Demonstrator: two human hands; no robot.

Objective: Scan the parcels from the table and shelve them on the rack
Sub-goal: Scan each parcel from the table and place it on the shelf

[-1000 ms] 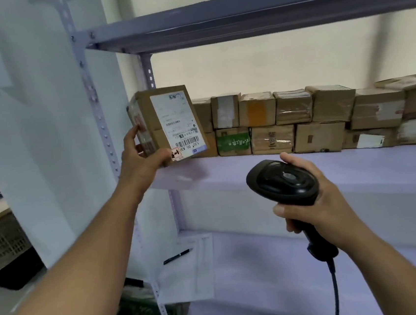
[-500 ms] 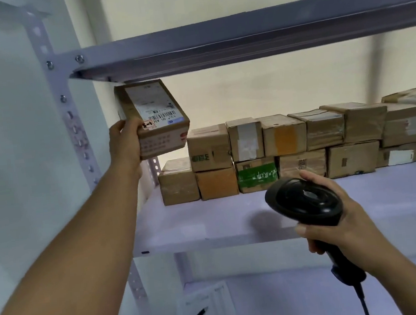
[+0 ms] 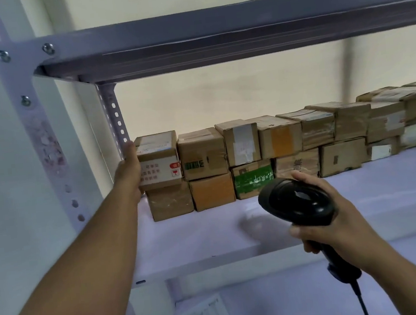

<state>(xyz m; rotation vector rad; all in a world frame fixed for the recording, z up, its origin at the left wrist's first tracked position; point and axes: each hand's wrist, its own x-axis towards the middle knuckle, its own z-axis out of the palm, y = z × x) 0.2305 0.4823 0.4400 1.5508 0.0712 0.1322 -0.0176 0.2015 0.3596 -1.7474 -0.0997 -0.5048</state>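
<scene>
The left hand (image 3: 128, 170) lies flat against the left side of the parcel (image 3: 158, 160), fingers mostly hidden behind it, so whether they grip I cannot tell. The parcel sits atop a bottom-row box (image 3: 170, 202) at the row's left end. It looks light and stiff (best held by opposite sides). The right hand (image 3: 336, 220) is wrapped around the scanner (image 3: 296, 203).

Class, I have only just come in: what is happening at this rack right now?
A person is shelving parcels. The left hand is setting a labelled cardboard parcel on top of a plain box at the left end of the row of boxes on the rack shelf, next to the rear upright. The hand is on the parcel's left side. The right hand grips a black barcode scanner in front of the shelf, its cable hanging down.
</scene>
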